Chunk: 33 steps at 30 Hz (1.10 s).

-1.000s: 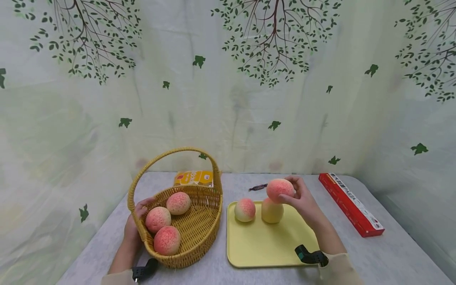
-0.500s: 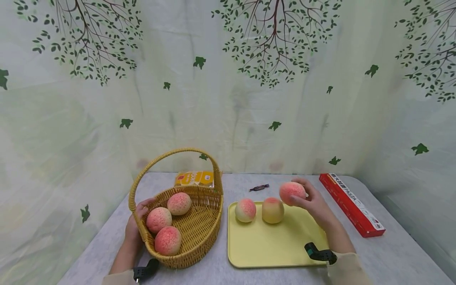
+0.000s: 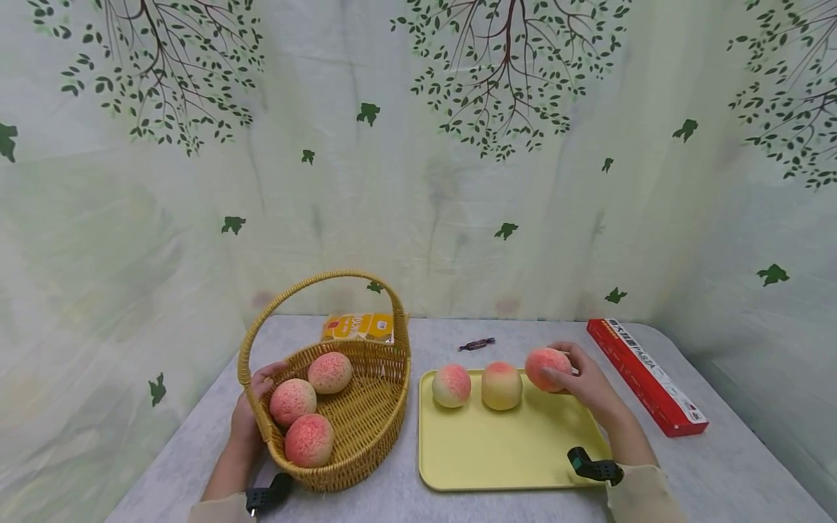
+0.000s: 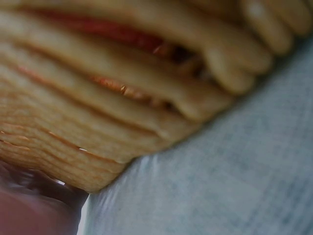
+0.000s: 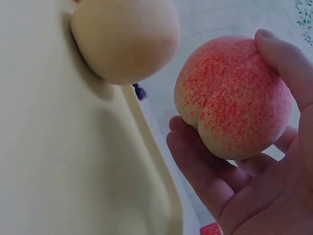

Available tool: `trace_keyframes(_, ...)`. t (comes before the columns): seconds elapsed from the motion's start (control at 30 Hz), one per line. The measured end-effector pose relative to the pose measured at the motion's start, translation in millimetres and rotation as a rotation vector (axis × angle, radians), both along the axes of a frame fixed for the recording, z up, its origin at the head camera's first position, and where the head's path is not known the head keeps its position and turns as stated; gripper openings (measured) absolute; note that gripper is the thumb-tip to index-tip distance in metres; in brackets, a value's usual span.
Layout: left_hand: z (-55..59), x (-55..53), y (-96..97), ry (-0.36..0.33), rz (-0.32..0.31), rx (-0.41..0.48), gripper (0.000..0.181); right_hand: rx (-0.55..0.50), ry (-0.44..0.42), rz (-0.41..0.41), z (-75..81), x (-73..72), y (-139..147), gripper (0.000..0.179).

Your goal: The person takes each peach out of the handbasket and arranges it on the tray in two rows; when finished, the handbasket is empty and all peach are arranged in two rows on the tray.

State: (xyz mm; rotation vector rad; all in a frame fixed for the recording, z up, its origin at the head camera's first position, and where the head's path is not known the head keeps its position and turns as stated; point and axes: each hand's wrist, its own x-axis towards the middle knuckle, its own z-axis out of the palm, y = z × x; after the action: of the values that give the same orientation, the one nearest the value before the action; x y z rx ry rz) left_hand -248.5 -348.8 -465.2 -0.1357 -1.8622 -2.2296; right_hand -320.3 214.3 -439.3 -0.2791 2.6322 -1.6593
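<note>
My right hand (image 3: 585, 378) holds a pink-speckled peach (image 3: 548, 369) over the back right part of the yellow tray (image 3: 510, 457). In the right wrist view, the thumb (image 5: 288, 58) lies on one side of this peach and the fingers curl under the other. Two more peaches stand on the tray: a pink and pale one (image 3: 451, 386) at left, a yellowish one (image 3: 501, 386) beside it. My left hand (image 3: 248, 410) grips the left rim of a wicker basket (image 3: 366, 436), where three peaches (image 3: 309, 440) lie. Woven strands fill most of the left wrist view.
An orange-yellow packet (image 3: 358, 327) lies behind the basket. Behind the tray is a small dark wrapped candy (image 3: 476, 344). A long red pasta box (image 3: 647, 378) lies right of my right arm. The basket's tall handle (image 3: 320, 277) arches upward. A leaf-printed curtain hangs behind the table.
My right hand has carried its peach rightward from above the yellowish peach, then lowered it toward the tray's back right corner. The left hand and basket stay in place.
</note>
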Motion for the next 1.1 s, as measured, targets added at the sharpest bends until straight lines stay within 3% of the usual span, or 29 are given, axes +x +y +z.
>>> trace_keyframes(0.63, 3.0, 0.2, 2.3, -0.045, 0.031, -0.033, 0.040, 0.047, 0.001, 0.045, -12.8, -3.1, 10.9, 0.059)
trace_keyframes(0.87, 1.4, -0.5, 1.8, -0.048, 0.033, -0.042, 0.041, 0.130, -0.048, 0.011, -18.0, -2.7, 11.6, 0.068)
trace_keyframes(1.1, -0.2, -0.1, 1.3, -0.034, 0.029, -0.038, 0.041, 0.147, -0.060, 0.026, -18.7, -2.7, 10.5, 0.070)
